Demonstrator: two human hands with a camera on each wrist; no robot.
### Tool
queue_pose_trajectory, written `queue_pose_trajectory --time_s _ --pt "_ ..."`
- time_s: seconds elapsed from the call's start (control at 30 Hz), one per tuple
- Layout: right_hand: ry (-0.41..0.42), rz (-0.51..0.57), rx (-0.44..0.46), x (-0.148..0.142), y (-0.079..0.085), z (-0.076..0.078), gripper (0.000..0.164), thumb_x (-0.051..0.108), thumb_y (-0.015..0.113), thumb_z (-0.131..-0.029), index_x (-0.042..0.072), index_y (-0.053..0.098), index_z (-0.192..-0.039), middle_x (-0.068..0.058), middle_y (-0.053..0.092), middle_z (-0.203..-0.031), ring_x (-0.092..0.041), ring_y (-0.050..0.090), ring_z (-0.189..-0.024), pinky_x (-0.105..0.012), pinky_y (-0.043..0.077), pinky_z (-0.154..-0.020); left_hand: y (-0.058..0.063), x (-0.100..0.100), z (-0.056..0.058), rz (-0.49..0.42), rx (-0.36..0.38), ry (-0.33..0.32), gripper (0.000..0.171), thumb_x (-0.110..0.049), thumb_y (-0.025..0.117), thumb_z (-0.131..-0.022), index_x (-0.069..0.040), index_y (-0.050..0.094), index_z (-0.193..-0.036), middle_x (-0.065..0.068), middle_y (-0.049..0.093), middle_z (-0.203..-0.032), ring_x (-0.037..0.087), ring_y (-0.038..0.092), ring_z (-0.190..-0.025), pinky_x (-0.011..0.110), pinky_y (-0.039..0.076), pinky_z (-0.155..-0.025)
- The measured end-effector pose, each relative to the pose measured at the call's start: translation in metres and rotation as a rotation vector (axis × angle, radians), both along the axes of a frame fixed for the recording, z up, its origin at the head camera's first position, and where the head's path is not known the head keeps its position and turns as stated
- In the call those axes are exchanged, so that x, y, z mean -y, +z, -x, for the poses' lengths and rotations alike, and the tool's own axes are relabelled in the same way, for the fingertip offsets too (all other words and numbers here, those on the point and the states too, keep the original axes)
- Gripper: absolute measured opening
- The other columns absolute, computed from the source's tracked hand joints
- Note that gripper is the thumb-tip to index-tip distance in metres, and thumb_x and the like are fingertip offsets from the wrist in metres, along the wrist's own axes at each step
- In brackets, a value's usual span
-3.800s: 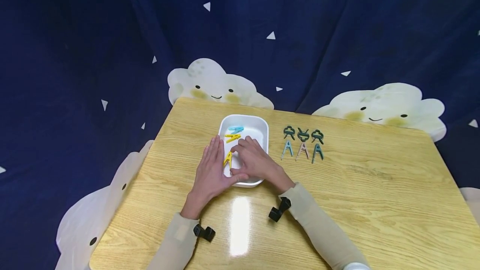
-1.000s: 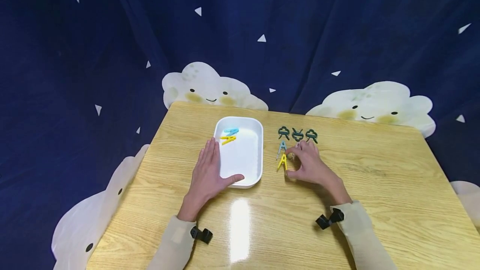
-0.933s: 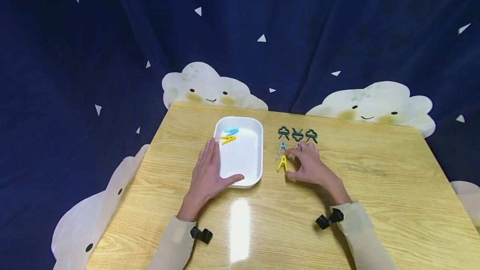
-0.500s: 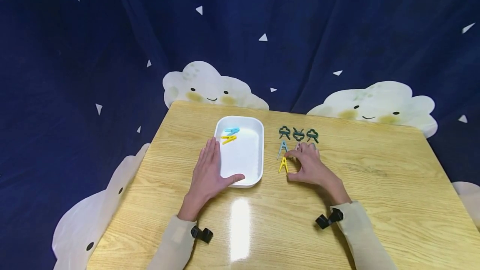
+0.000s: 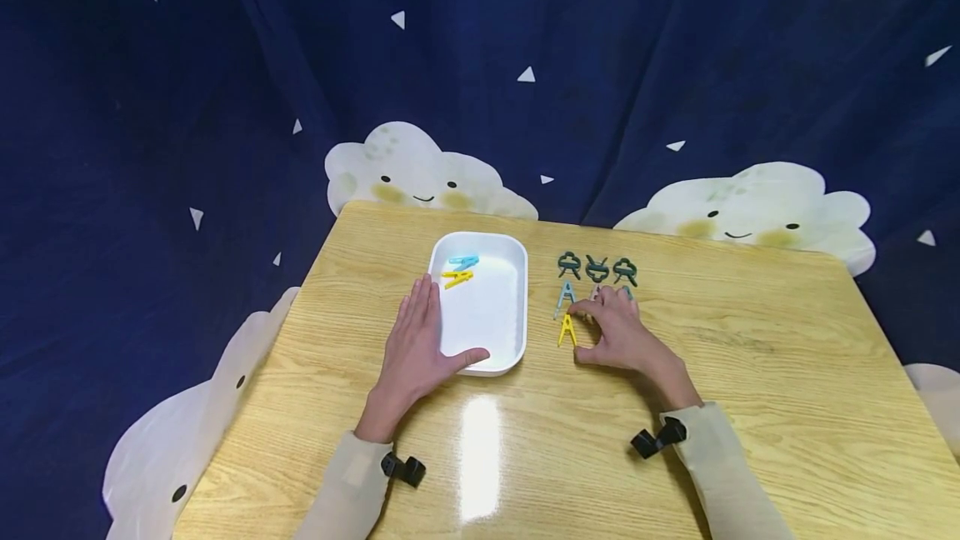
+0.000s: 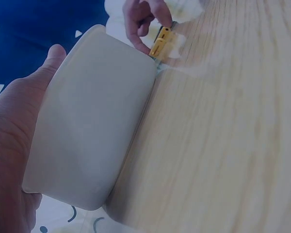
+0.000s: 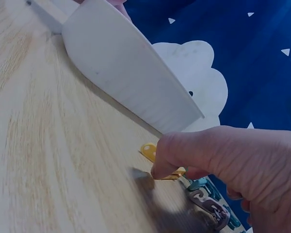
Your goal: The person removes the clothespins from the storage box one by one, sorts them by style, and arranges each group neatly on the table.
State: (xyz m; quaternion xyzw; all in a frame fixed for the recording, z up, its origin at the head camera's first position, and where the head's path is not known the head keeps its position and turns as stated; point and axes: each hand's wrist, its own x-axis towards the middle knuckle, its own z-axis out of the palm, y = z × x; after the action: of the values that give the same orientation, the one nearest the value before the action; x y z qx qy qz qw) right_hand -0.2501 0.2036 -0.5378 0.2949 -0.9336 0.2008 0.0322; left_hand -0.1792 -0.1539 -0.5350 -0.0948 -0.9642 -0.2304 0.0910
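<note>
My left hand (image 5: 415,342) lies with straight fingers along the left side of a white tray (image 5: 517,307), its thumb stretched across the near rim. Inside the tray are a yellow clothespin (image 5: 458,279) and a light blue one (image 5: 464,262). My right hand (image 5: 618,328) pinches another yellow clothespin (image 5: 567,331) between index finger and thumb, down at the wooden table. Just beyond it lies a light blue clothespin (image 5: 566,297). A pink clothespin (image 5: 596,292) and a teal clothespin (image 7: 200,183) are partly hidden behind the right hand.
Three dark green cloud-shaped clips, the left one (image 5: 569,265) nearest the tray, lie in a row behind the clothespins. A navy curtain (image 5: 480,48) with cloud prints hangs behind the wooden table (image 5: 750,373).
Since the oldest frame, my right hand has carried a yellow clothespin from the tray to the row on the right. Lately it shifted slightly toward me. The left hand stayed at the tray.
</note>
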Motion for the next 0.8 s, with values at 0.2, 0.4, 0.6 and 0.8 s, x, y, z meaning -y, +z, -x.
queue_pose_trajectory --time_s 0.2,0.4,0.6,0.8 --pt "-0.014 0.007 0.021 0.003 0.007 -0.003 0.064 0.038 0.087 -0.068 0.017 0.071 -0.126 -0.005 0.046 -0.095 -0.027 0.034 -0.089 -0.037 0.024 -0.075 0.001 0.0 -0.001 -0.003 0.014 0.0 0.139 -0.089 0.064 -0.074 0.003 0.012 -0.165 0.011 -0.001 -0.175 0.022 -0.004 -0.162 0.037 0.003 -0.132" --pt "0.021 0.086 -0.025 0.016 0.018 -0.005 0.051 0.032 0.082 -0.079 0.01 0.072 -0.123 -0.01 0.061 -0.096 -0.028 0.048 -0.097 -0.05 0.038 -0.088 0.001 0.0 0.0 -0.001 -0.003 0.0 0.139 -0.089 0.064 -0.074 0.004 0.014 -0.165 0.012 0.001 -0.175 0.027 0.003 -0.163 0.04 0.006 -0.132" --pt "0.045 0.173 -0.103 0.032 0.03 -0.005 0.043 0.03 0.078 -0.084 0.008 0.071 -0.12 -0.009 0.071 -0.097 -0.025 0.059 -0.095 -0.058 0.042 -0.109 0.0 0.0 0.001 -0.004 -0.013 -0.002 0.138 -0.088 0.066 -0.074 0.005 0.017 -0.164 0.015 0.005 -0.175 0.029 0.006 -0.162 0.042 0.008 -0.132" --pt "0.083 0.199 -0.148 0.064 0.04 -0.005 0.047 0.027 0.075 -0.086 0.008 0.069 -0.128 -0.005 0.058 -0.076 -0.016 0.046 -0.076 -0.041 0.047 -0.079 -0.001 0.0 0.0 -0.01 -0.018 -0.003 0.138 -0.087 0.067 -0.074 0.004 0.016 -0.165 0.017 0.007 -0.175 0.028 0.005 -0.162 0.042 0.008 -0.132"
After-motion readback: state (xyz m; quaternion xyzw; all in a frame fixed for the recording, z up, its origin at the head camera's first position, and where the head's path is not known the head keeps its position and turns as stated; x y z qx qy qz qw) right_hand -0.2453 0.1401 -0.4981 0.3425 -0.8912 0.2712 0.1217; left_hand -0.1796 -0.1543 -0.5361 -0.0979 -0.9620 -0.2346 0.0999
